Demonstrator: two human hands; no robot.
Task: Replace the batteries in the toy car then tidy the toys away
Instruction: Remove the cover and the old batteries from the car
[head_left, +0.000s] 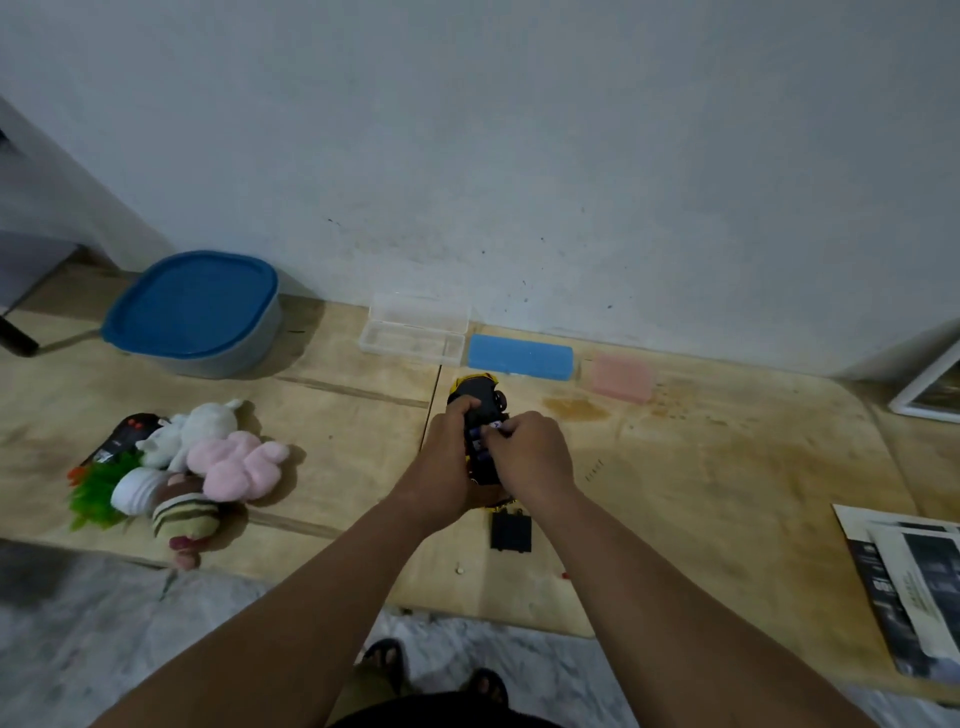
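A yellow and black toy car lies upside down over the wooden table, its battery bay facing up. My left hand grips the car's left side. My right hand pinches a battery at the open bay; blue batteries show inside. The black battery cover lies on the table just below the car. A small pale screw rests near the front edge.
A pile of plush toys with a green plant and a black remote lies at left. A blue-lidded grey tub stands behind. Clear, blue and pink cases line the wall. Leaflets lie right.
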